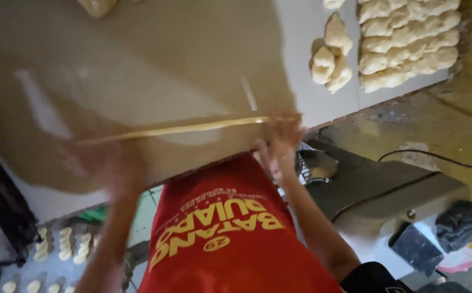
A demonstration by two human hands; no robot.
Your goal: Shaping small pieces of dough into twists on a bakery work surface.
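A long, thin rope of pale yellow dough (pixel 176 129) lies stretched across the smooth, glossy beige table (pixel 138 65). The right hand (pixel 282 142) touches the rope's end with fingers spread open. The left hand (pixel 114 165) sits at the opposite end, blurred; its grip cannot be determined. Lumpy, twisted dough pieces (pixel 409 40) lie in rows at the far corner.

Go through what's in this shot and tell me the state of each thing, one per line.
Dough rope: stretched long and thin across the work table.
Left hand: blurred, at the rope's left end.
Right hand: at the rope's right end, grip unclear.
Dough lumps: unrolled, heaped together.
Twisted dough pieces: shaped, lined up in rows.
Tray pieces: shaped, set apart below the table.
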